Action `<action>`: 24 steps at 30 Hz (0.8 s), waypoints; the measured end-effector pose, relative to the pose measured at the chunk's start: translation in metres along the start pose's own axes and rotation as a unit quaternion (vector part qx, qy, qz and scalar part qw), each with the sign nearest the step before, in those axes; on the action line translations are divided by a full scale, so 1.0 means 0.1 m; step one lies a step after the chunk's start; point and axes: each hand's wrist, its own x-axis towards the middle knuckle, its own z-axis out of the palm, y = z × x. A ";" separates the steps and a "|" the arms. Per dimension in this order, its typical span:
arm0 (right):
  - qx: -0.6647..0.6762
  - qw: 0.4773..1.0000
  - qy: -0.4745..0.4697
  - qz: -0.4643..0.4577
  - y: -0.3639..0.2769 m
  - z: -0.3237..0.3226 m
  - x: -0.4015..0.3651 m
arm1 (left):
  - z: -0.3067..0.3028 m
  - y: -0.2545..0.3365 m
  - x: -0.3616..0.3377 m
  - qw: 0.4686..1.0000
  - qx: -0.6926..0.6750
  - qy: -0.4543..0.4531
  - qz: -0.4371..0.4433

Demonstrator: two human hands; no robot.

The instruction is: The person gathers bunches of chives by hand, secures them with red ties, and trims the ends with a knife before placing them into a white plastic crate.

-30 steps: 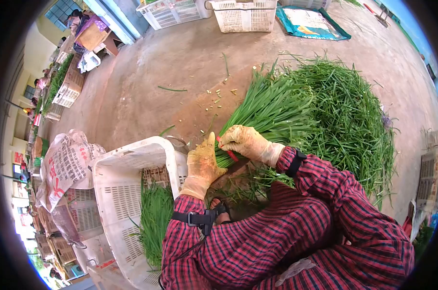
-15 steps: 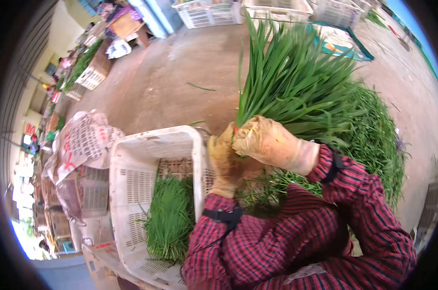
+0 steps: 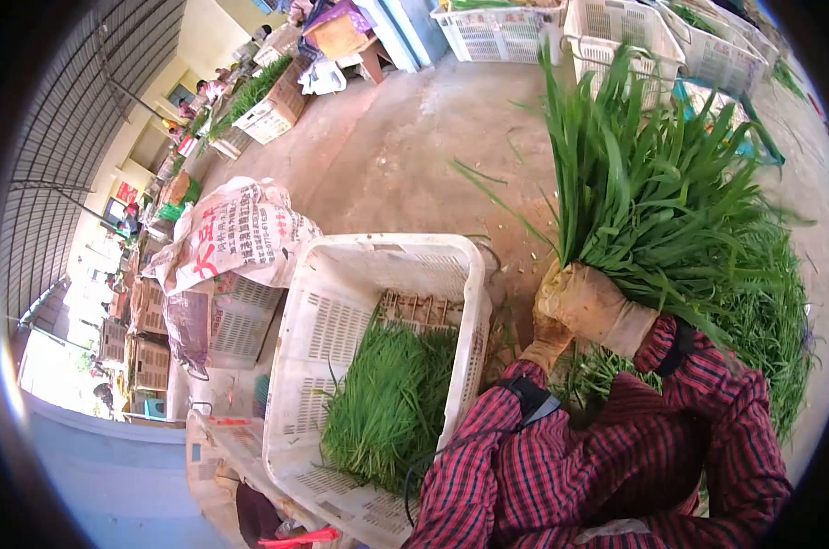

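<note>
Right grip [image 3: 599,306] around bushy green leaves [image 3: 648,197]

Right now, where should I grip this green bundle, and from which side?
Likely by the narrow end, from your own side, where your left hand and right hand are: the green bundle tapers there and fans out loosely away from you.

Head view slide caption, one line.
Left hand and right hand grip a leafy green bundle beside a white crate holding greens.
</note>
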 end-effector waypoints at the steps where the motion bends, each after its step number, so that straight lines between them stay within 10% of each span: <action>1: -0.085 0.993 -0.056 0.051 -0.01 0.02 0.04 | -0.19 0.05 0.16 0.998 0.024 0.006 0.058; 4: 0.051 0.996 0.028 0.067 0.25 -0.16 -0.05 | -0.39 0.05 0.21 0.972 -0.235 -0.005 -0.027; 8: 0.378 0.896 0.116 0.201 0.36 -0.01 -0.25 | -0.82 0.02 0.31 0.987 -0.132 -0.087 -0.019; 11: 0.407 0.882 0.082 0.220 0.17 0.37 -0.47 | -0.79 -0.04 0.19 0.921 0.129 -0.365 -0.035; 24: 0.424 0.874 0.144 0.191 0.10 0.39 -0.54 | -0.59 -0.26 -0.05 0.932 0.093 -0.349 -0.019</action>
